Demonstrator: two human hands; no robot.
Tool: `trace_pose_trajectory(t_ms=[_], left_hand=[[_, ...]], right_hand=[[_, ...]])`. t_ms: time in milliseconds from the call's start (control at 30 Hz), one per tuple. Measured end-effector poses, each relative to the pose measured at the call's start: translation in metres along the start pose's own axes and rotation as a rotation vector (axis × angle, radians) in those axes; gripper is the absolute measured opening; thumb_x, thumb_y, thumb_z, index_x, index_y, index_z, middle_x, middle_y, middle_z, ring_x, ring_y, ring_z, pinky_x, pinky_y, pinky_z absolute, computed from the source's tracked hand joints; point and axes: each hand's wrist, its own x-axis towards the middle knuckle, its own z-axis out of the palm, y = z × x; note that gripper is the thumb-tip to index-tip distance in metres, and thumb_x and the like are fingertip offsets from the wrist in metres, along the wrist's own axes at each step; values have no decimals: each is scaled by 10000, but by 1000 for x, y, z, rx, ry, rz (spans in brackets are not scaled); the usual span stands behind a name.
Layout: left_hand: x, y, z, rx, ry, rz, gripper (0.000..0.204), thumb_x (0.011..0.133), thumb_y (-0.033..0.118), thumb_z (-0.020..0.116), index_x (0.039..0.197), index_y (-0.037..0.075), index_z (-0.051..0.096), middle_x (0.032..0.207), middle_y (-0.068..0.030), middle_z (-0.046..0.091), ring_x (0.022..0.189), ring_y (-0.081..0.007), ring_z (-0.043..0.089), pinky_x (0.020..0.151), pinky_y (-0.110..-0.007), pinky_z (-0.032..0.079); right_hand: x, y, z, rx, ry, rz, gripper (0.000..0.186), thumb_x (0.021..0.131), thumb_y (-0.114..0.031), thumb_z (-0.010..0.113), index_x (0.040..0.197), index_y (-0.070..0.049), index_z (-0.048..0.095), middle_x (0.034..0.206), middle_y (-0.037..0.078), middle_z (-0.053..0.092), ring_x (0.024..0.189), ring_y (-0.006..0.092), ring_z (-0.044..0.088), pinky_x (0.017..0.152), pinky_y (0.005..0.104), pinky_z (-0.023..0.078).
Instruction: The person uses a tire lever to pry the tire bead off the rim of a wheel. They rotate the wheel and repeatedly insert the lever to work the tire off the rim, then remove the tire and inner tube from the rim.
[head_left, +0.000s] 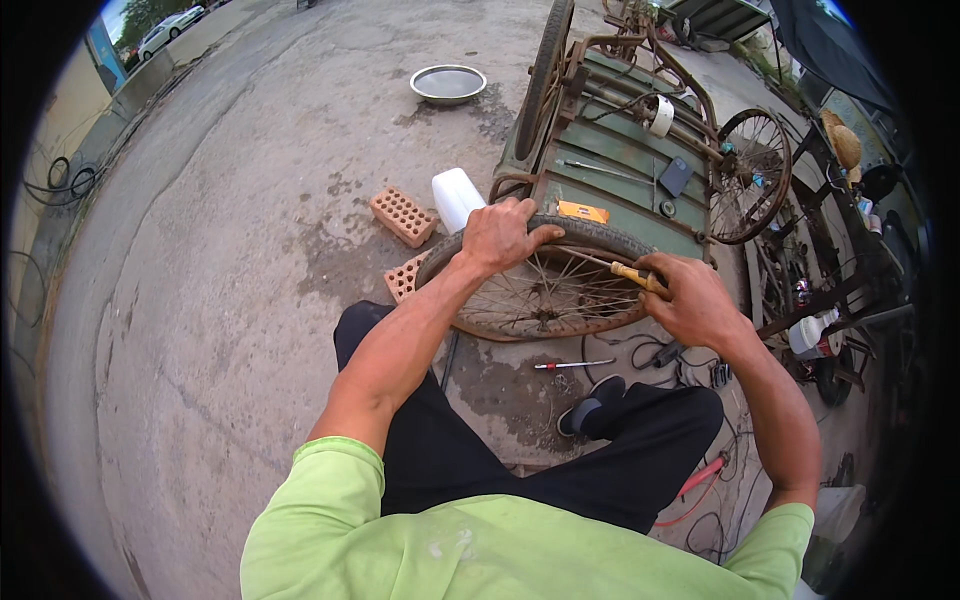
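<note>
A spoked wheel with a black tyre (612,238) leans tilted in front of my knees. Its rim is rusty, and the spokes (540,290) run to a hub in the middle. My left hand (498,238) grips the top of the tyre, thumb pointing right along it. In my right hand (692,298) is a screwdriver (640,277) with a yellow handle. Its thin shaft points left to the inner edge of the tyre, near my left thumb; the tip is hard to make out. My right hand is close to the tyre's right side.
Beyond the wheel lies an overturned green cart (625,130) with a phone (676,177) and small orange box (583,212) on it. Bricks (403,217) and a white container (458,200) stand left. A water basin (448,84) sits farther off. A red-handled tool (574,364) and cables lie near my foot.
</note>
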Motion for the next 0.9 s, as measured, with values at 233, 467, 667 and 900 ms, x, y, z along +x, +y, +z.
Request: trace_pose_trajectory(t_ms=[233, 467, 667, 900], left_hand=[[3, 11, 3, -2, -42, 7, 746, 994, 745, 663, 1046, 4, 735, 967, -214, 759, 867, -406, 787, 723, -539, 620], [4, 18, 2, -8, -35, -2, 713, 976, 714, 709, 1075, 8, 744, 989, -228, 760, 898, -416, 779, 755, -523, 619], [9, 12, -2, -39, -33, -62, 707, 976, 708, 718, 1143, 22, 754, 1050, -219, 769, 956, -417, 776, 814, -532, 611], [23, -9, -19, -137, -270, -5, 663, 898, 491, 869, 1355, 48, 681, 1263, -204, 728, 1214, -395, 712, 1032, -490, 555]], right_hand=[[26, -6, -28, -399, -28, -130, 390, 863, -157, 748, 1248, -104, 785, 1056, 169, 786, 992, 374, 773, 870, 500, 615], [96, -33, -76, -462, -317, -126, 428, 804, -131, 719, 1212, -119, 851, 1090, 185, 825, 1050, 373, 783, 927, 455, 628], [97, -34, -52, -424, -218, -72, 355, 814, -118, 752, 1152, -78, 854, 1057, 201, 824, 1007, 396, 792, 917, 481, 639], [49, -42, 17, -244, 119, -43, 311, 864, -132, 735, 1120, 46, 741, 1043, 277, 787, 964, 428, 793, 850, 503, 644]])
